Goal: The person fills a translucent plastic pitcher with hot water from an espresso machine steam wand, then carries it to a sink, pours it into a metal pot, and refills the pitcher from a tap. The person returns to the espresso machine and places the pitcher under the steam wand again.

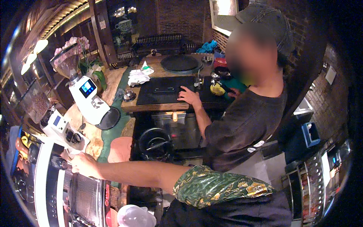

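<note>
My right hand [85, 165] reaches out at the lower left on a bare forearm below a green floral sleeve. Its fingers are curled beside a black rounded knob or handle [59, 162] at the espresso machine [86, 190]; whether they grip anything cannot be made out. Just above the hand stands a white coffee grinder [61, 127] with beans in its hopper. A second white grinder [86, 99], with a lit screen, is farther back on the wood and green counter [110, 142]. My left hand is out of view.
A co-worker [246, 122] stands close on the right, one hand flat on a black mat [158, 90], the other by a yellow round object [217, 89]. White napkins [139, 77] lie on the counter. A translucent white container [136, 216] is at the bottom edge.
</note>
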Tool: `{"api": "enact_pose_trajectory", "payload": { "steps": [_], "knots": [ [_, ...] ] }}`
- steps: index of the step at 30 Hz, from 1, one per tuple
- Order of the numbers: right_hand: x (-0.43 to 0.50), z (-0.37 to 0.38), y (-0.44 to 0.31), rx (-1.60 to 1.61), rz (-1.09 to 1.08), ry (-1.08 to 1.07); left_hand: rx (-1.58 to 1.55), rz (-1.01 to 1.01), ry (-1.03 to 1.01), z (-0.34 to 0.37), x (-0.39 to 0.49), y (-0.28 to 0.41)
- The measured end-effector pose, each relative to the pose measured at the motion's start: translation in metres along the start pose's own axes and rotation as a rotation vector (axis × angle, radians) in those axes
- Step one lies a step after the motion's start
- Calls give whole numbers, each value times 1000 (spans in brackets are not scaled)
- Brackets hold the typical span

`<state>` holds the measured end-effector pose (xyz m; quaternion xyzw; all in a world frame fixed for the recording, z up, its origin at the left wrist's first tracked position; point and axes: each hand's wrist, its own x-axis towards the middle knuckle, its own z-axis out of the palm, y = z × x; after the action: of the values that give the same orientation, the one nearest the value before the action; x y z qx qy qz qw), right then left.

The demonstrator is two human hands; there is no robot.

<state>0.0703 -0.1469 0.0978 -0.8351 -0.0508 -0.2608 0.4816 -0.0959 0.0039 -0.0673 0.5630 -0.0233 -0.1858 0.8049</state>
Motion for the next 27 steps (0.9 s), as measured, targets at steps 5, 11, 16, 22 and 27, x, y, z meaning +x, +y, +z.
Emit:
{"api": "enact_pose_trajectory", "payload": {
  "steps": [5, 11, 16, 22, 27],
  "knots": [
    [6, 16, 26, 313, -116, 171, 12, 5, -26, 6, 3, 5],
    [-25, -35, -36, 516, -257, 474, 19, 28, 10, -10, 0, 10],
    [10, -72, -82, 114, -677, 334, 19, 106, 87, -58, -38, 21],
    [12, -82, -94, -119, -383, -108, -46, 195, 133, -70, -65, 29],
    [9, -77, -96, -423, -1024, -30, -47, 209, 132, -70, -64, 28]
  ]
}}
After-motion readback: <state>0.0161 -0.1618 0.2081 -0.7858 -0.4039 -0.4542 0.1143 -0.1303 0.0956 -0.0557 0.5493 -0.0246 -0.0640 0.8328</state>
